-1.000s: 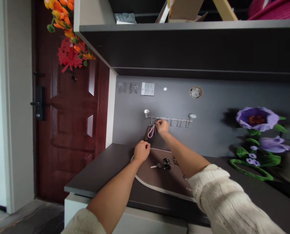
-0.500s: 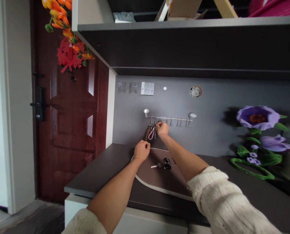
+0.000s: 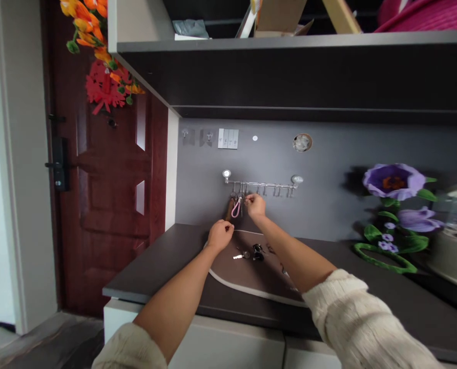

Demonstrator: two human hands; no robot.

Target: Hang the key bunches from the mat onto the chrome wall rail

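A chrome hook rail point(image 3: 267, 185) is fixed to the grey back panel. At its left end hang keys with a pink loop strap point(image 3: 235, 208) and a brown strap point(image 3: 229, 209). My right hand point(image 3: 256, 206) is closed in a pinch just right of the pink loop, below the hooks; what sits between its fingertips is too small to make out. Below the brown strap, my left hand point(image 3: 221, 234) has its fingers curled together, and their contents are hidden. On the brown mat point(image 3: 232, 277) lie a silver key point(image 3: 241, 255) and a black key bunch point(image 3: 258, 252).
A purple fabric flower point(image 3: 394, 182) stands on the counter at the right, beside a pale round appliance point(image 3: 453, 251). Overhead is a dark shelf point(image 3: 290, 77) holding boxes. A wall switch point(image 3: 228, 138) sits above the rail. The red-brown door point(image 3: 113, 225) is at the left.
My right hand has shifted slightly right of the hanging keys, with its fingers still pinched. My left hand stays low near the brown strap. The whole view has moved a little.
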